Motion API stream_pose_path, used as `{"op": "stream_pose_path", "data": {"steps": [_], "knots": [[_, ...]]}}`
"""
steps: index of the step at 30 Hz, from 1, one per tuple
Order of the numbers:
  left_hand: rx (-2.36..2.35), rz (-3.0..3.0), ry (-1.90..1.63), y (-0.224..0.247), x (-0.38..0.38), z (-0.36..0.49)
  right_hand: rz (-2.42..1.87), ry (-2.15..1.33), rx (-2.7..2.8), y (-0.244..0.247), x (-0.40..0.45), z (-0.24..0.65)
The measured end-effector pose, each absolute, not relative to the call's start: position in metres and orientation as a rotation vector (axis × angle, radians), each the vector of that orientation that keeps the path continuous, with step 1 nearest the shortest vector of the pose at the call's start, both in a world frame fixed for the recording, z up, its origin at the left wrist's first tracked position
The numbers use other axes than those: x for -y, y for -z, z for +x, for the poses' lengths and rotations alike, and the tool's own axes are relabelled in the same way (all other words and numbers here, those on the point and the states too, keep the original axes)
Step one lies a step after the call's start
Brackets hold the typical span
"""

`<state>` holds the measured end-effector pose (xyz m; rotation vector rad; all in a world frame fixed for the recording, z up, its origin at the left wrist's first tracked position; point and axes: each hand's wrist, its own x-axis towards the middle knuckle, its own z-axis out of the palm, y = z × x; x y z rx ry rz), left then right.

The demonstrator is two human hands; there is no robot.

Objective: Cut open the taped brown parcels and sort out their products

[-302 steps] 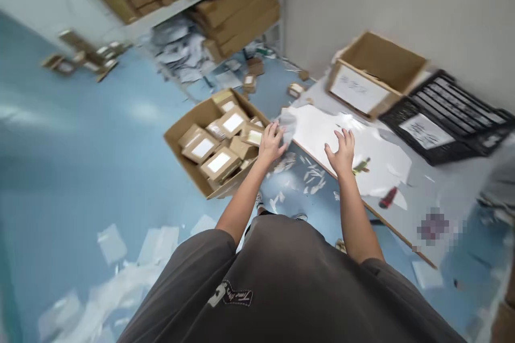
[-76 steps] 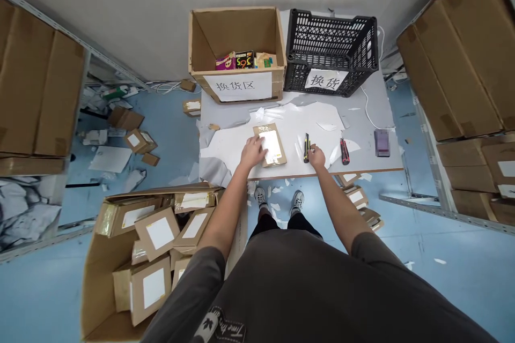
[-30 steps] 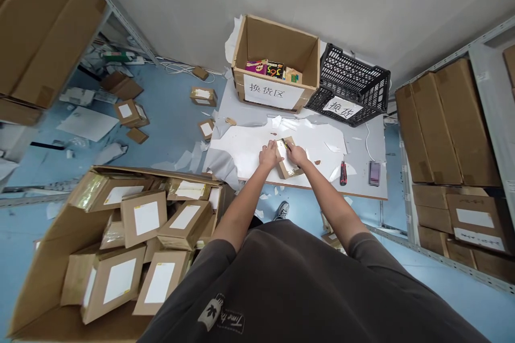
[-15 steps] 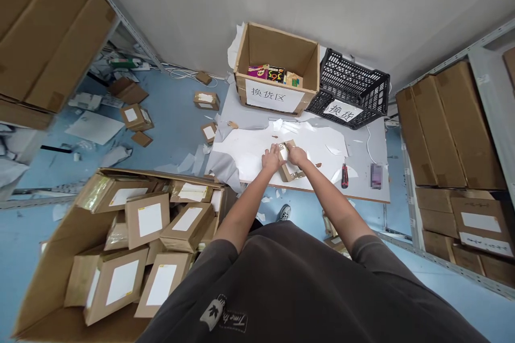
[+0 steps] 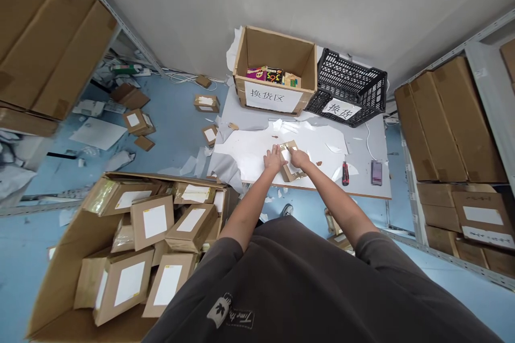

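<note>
As the table (image 5: 362, 139) carries them: open carton (image 5: 308, 102), rear edge; taped cardboard parcel (image 5: 290, 170), near front edge; left hand (image 5: 273, 159), fingers spread on the parcel; right hand (image 5: 299, 159), fingers closed over it, anything gripped too small to tell; red-and-black utility knife (image 5: 345, 173), near front right corner.

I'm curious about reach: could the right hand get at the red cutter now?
Probably yes: the red cutter lies near the right hand on the table, with only small scraps between, though that hand is busy at the small box.
</note>
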<state>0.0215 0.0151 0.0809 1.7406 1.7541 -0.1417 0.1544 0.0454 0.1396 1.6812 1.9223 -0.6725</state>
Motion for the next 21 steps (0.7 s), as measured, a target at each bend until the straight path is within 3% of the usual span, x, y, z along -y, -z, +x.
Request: {"op": "stream_pose_path", "data": {"steps": [21], "knots": [[-1.746, 1.738, 0.138, -0.071, -0.021, 0.025, 1.686, 0.762, -1.769, -0.148, 0.056, 0.205]]}}
